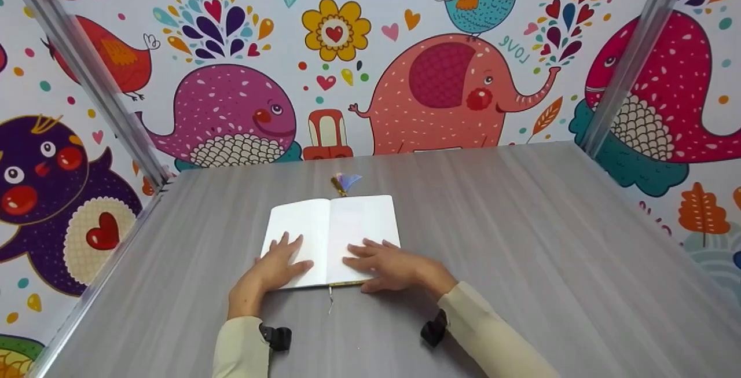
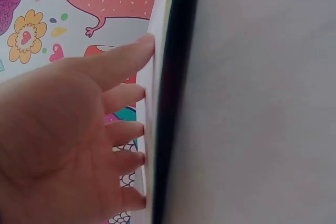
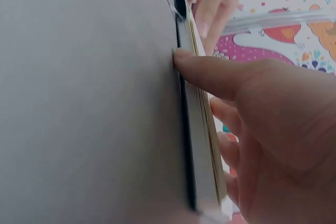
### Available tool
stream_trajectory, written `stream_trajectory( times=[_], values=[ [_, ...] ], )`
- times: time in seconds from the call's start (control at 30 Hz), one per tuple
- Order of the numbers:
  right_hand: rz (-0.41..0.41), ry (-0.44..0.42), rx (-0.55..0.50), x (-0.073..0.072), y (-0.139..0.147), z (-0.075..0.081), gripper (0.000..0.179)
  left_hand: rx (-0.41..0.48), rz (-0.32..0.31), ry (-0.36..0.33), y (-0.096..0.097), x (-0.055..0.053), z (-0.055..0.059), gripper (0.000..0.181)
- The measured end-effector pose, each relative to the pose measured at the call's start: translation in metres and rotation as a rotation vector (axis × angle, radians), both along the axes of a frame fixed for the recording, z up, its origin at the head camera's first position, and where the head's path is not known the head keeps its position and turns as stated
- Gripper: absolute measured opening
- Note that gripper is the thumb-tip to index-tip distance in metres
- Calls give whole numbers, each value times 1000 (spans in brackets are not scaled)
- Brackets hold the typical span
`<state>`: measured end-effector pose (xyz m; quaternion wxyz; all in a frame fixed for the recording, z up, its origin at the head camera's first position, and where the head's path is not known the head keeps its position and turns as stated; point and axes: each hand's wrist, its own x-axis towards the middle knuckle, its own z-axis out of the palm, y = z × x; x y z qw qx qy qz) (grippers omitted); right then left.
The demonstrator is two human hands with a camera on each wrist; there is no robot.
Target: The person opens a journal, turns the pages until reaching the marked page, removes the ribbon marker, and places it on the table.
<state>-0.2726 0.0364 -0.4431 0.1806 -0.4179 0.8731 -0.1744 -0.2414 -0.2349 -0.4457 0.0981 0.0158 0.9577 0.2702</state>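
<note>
An open notebook (image 1: 360,216) with blank white pages lies flat on the table. My left hand (image 1: 273,268) rests with spread fingers on the lower part of the left page. On the right page lie the fairly straight fingers of my right hand (image 1: 393,265). Its thumb touches the notebook's bottom edge, where the right wrist view shows the page block (image 3: 198,135) and a dark cover edge. From the bottom of the spine a thin ribbon (image 1: 330,300) hangs out. Beyond the top edge sits a small gold and bluish-purple ornament (image 1: 347,181), its exact kind unclear.
The grey wood-grain table (image 1: 509,239) extends around the notebook. Panels with cartoon animals (image 1: 440,94) stand behind and at both sides, with metal posts (image 1: 95,83) at the corners. Each wrist wears a black camera mount (image 1: 278,338) at a beige sleeve.
</note>
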Motion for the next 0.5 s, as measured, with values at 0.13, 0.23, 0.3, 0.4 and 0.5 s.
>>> stream_trajectory(
  times=[0.13, 0.23, 0.3, 0.4, 0.5],
  values=[
    [-4, -43, -40, -6, 15, -1, 66, 3, -10, -16, -2, -1, 0, 69],
    [-6, -80, -55, -10, 22, -3, 68, -7, -8, -34, -3, 0, 1, 70],
    [-8, -105, -62, -12, 26, -4, 70, -11, -6, -40, -3, 0, 2, 70],
    [-13, -139, -74, -14, 30, -6, 71, -7, -7, -41, -2, 1, 3, 70],
    [-25, -169, -78, -16, 32, -7, 72, -4, -17, -45, -1, 0, 3, 70]
  ],
)
